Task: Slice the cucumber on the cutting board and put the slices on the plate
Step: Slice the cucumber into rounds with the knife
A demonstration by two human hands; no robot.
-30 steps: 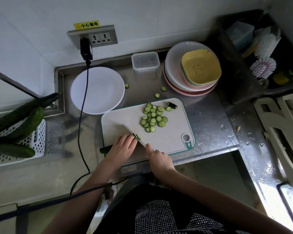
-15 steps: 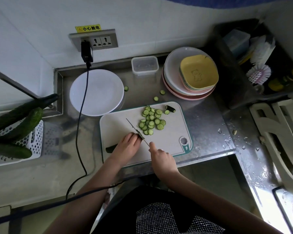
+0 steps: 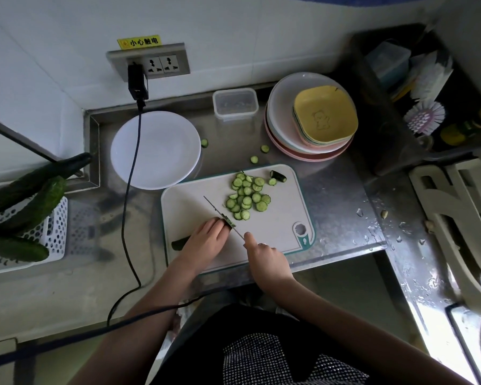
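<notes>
Two bare hands work over the white cutting board (image 3: 275,240), which serves as the landmark on the steel counter (image 3: 336,190). The left hand (image 3: 206,241) lies on the cucumber (image 3: 181,242) at the board's near left part, its fingers pressed together and curled over it; only the dark stub end shows beyond the wrist and a cut green face at the fingertips. The right hand (image 3: 267,259) grips the knife (image 3: 220,213) at the board's near edge, fingers wrapped round the handle with the forefinger laid along the top, the thin blade running diagonally up and left across the board and touching the cucumber's cut end. Cucumber slices (image 3: 247,197) lie heaped on the board's far middle, with an end piece (image 3: 278,175) just beside them at the far right. Three stray slices (image 3: 254,159) sit on the counter beyond the board's far edge. The white plate (image 3: 156,150) stands just beyond the board's far left corner, holding no slices. A black cable (image 3: 131,176) crosses the plate. Stacked dishes (image 3: 311,118) with a yellow square bowl on top stand beyond the board's far right corner, and a clear lidded container (image 3: 235,102) stands further back. Whole cucumbers (image 3: 25,195) rest in a white perforated basket (image 3: 53,232) well to the board's left.
</notes>
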